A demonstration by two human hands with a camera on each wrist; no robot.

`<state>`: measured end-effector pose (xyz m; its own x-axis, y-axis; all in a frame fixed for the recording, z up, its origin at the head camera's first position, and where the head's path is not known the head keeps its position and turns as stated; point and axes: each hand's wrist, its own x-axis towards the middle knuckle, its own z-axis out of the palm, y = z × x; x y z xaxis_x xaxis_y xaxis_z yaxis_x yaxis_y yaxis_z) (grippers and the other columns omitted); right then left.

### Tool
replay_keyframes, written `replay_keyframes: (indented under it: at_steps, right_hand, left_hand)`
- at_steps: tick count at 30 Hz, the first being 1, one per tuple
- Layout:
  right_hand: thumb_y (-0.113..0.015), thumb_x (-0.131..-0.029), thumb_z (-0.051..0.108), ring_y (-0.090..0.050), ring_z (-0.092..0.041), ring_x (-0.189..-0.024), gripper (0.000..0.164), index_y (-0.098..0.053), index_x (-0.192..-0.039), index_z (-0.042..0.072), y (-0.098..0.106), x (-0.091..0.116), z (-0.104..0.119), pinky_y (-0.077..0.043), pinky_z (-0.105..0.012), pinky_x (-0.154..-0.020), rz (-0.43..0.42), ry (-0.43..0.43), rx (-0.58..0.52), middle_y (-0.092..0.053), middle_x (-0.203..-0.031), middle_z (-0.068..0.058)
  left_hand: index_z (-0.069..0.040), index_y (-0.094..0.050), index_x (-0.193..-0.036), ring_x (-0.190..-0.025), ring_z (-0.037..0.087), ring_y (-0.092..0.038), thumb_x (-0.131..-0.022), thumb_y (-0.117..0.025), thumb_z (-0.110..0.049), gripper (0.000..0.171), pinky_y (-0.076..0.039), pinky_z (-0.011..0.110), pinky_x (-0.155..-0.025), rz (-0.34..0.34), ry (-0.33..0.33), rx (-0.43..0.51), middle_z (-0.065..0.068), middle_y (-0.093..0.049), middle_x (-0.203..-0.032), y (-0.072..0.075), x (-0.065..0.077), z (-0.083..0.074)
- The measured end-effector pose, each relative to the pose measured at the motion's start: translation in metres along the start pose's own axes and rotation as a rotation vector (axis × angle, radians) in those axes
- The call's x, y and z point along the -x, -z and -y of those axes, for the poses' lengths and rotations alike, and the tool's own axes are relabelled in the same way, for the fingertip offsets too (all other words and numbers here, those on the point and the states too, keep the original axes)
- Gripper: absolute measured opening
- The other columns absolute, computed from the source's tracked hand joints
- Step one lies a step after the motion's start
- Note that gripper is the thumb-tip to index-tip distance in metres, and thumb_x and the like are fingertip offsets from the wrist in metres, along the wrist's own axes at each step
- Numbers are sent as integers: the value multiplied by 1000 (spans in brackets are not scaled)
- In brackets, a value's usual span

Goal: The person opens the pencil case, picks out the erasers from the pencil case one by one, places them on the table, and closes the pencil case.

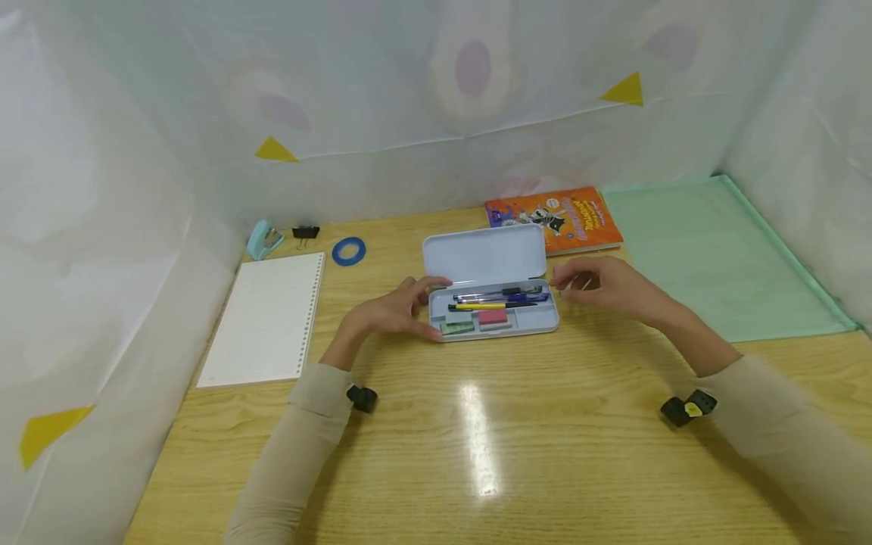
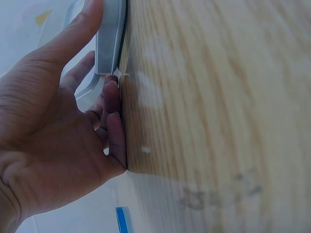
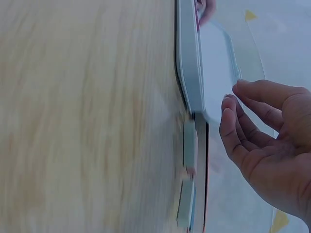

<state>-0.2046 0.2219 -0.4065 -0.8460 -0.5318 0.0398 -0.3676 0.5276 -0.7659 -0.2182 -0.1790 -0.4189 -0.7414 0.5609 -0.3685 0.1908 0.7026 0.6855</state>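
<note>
A pale blue pencil case (image 1: 538,321) lies on the table with its lid (image 1: 485,253) tilted back. My left hand (image 1: 390,309) grips its left end, thumb at the front corner and index finger at the back. In the left wrist view, the thumb presses the case wall (image 2: 111,43). Just off the right end, my right hand (image 1: 599,284) hovers with loosely bent fingers and nothing between them, as the right wrist view confirms. Inside lie clear pens (image 1: 470,297), a yellow-and-black pen (image 1: 487,306), a red eraser (image 1: 493,316) and a green patterned piece (image 1: 456,328).
Behind the case is an orange book (image 1: 579,219); a green mat (image 1: 722,265) lies at right. To the left are a white notebook (image 1: 266,322), a blue tape roll (image 1: 349,251), a black binder clip (image 1: 306,232) and a light blue stapler (image 1: 262,241). White sheeting surrounds the table.
</note>
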Motion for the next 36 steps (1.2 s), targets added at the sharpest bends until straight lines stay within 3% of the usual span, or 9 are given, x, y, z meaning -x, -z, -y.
replay_keyframes:
  at_steps: [11,16,29,36]
  right_hand:
    - [-75,-93,-1,-66,-19,-88,24,-74,-116,3,-51,-30,20,-55,-29,-77,107,113,-79,-72,-112,-10]
    - [-78,-90,-1,-64,-17,-85,21,-75,-110,5,-66,-38,28,-54,-30,-76,99,130,-11,-68,-105,-10]
    - [-80,-85,-4,-58,-17,-80,20,-72,-100,7,-75,-43,36,-50,-30,-72,60,135,91,-66,-96,-6]
    - [-76,-87,-3,-61,-18,-84,18,-73,-101,7,-66,-33,30,-53,-31,-74,47,85,6,-66,-97,-6]
  left_hand:
    - [-34,-31,-161,-108,27,-41,-87,-86,-33,92,-39,39,-89,3,-8,4,13,-41,-128,0,0,0]
    - [-34,-31,-160,-108,27,-41,-88,-86,-33,91,-39,39,-88,-1,-10,5,13,-41,-127,1,0,0]
    - [-33,-32,-160,-107,27,-41,-88,-86,-34,90,-39,39,-88,-1,-12,-3,13,-41,-127,0,1,1]
    - [-33,-32,-160,-107,27,-41,-88,-86,-33,90,-39,38,-87,-4,-9,0,13,-42,-127,0,0,0]
